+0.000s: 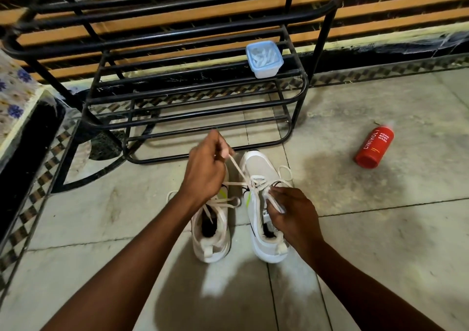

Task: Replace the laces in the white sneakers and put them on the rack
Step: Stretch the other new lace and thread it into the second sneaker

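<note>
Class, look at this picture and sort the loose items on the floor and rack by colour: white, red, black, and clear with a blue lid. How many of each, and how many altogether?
White: 2, the left sneaker and the right sneaker
Red: 1, the foam body wash bottle
Black: 1, the metal shoe rack
Clear with blue lid: 1, the plastic container
Total: 5

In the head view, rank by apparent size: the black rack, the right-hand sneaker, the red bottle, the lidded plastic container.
Black rack
Right-hand sneaker
Red bottle and plastic container: look about alike; the container sits farther away, so not ranked.
</note>
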